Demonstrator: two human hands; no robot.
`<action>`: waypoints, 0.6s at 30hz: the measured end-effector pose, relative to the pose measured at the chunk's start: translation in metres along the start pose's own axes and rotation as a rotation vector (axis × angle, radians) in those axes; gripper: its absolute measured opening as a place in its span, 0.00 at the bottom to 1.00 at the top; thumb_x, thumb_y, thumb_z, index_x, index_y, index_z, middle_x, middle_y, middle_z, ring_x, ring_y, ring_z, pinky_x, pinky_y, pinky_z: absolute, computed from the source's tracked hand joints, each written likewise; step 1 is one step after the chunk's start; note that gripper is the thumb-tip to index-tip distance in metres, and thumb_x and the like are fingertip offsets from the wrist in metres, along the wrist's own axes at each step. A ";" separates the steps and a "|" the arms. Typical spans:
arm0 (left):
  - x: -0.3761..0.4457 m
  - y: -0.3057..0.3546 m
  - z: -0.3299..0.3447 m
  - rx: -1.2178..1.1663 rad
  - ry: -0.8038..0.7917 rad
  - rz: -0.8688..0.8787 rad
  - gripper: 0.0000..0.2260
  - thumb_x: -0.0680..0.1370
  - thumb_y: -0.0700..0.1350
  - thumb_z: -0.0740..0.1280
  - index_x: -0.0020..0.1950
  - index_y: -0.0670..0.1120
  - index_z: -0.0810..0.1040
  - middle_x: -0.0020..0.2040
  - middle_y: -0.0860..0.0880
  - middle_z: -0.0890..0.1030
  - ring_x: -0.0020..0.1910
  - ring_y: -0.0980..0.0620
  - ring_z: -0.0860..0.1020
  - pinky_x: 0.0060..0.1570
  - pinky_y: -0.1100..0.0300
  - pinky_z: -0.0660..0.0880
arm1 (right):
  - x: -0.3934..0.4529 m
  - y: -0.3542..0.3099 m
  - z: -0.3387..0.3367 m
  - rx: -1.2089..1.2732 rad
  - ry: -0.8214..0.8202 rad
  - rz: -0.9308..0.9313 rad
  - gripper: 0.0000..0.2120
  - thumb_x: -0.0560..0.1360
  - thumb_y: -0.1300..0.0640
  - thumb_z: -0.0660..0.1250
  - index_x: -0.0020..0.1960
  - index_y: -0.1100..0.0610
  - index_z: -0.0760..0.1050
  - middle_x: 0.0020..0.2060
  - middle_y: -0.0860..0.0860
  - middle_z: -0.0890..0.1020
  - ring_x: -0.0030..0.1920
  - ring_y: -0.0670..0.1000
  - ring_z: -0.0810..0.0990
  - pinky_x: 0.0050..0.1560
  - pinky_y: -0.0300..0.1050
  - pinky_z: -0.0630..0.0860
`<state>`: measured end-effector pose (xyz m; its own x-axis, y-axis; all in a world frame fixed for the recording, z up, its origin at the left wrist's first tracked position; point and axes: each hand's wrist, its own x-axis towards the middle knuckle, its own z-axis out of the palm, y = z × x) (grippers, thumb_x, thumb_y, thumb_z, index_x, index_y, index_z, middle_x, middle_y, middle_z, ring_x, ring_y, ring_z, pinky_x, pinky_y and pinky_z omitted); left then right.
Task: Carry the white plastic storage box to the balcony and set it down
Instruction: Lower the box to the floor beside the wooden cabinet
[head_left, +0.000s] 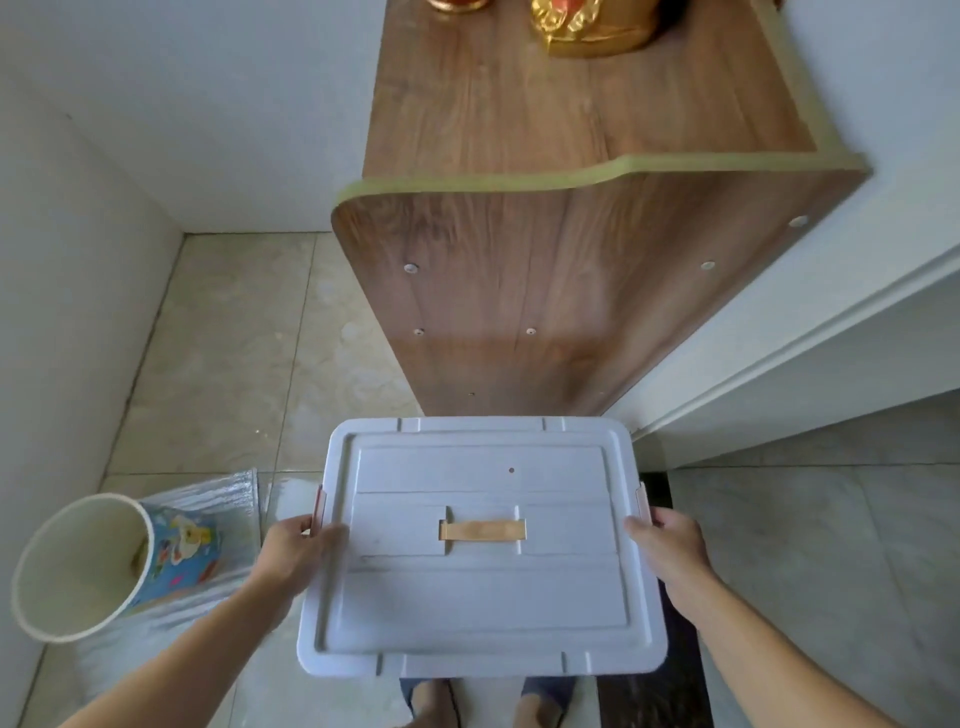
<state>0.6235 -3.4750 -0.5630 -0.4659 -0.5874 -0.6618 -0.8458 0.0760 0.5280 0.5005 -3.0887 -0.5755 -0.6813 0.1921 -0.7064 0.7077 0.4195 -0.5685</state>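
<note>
The white plastic storage box (480, 592) fills the lower middle of the head view, lid on, with a tan handle strap in the lid's centre. My left hand (296, 553) grips its left side by the clip, thumb on the lid rim. At the right clip, my right hand (667, 553) grips the opposite side. The box is lifted off the floor, level, above my feet. Its walls and base are hidden under the lid.
A tall wooden cabinet (545, 291) stands directly ahead, with gold ornaments (592, 26) on top. A cream bin (83, 566) sits on plastic sheeting at the lower left by the wall. A white door frame (810, 332) runs along the right. Tiled floor (234, 353) lies left of the cabinet.
</note>
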 end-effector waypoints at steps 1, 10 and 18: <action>0.013 -0.006 0.008 0.002 0.003 0.005 0.19 0.73 0.41 0.72 0.23 0.45 0.71 0.13 0.53 0.69 0.20 0.54 0.65 0.19 0.65 0.61 | 0.011 0.008 0.007 0.011 -0.012 0.010 0.05 0.73 0.62 0.67 0.47 0.57 0.81 0.38 0.55 0.85 0.38 0.53 0.84 0.31 0.42 0.77; 0.111 -0.050 0.083 -0.039 -0.036 -0.030 0.08 0.74 0.43 0.71 0.37 0.41 0.81 0.23 0.51 0.76 0.25 0.51 0.68 0.27 0.62 0.63 | 0.113 0.059 0.050 0.000 0.047 0.005 0.12 0.74 0.61 0.68 0.32 0.54 0.74 0.15 0.42 0.73 0.22 0.42 0.71 0.20 0.33 0.65; 0.168 -0.083 0.132 -0.013 -0.026 -0.029 0.07 0.75 0.42 0.70 0.38 0.42 0.81 0.31 0.44 0.78 0.29 0.49 0.71 0.31 0.60 0.67 | 0.173 0.099 0.089 -0.065 0.071 -0.032 0.04 0.75 0.60 0.67 0.43 0.59 0.78 0.33 0.53 0.80 0.32 0.49 0.79 0.27 0.37 0.68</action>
<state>0.5816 -3.4740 -0.7882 -0.4480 -0.5678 -0.6906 -0.8556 0.0483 0.5153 0.4691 -3.0930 -0.7918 -0.7165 0.2389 -0.6554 0.6733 0.4824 -0.5603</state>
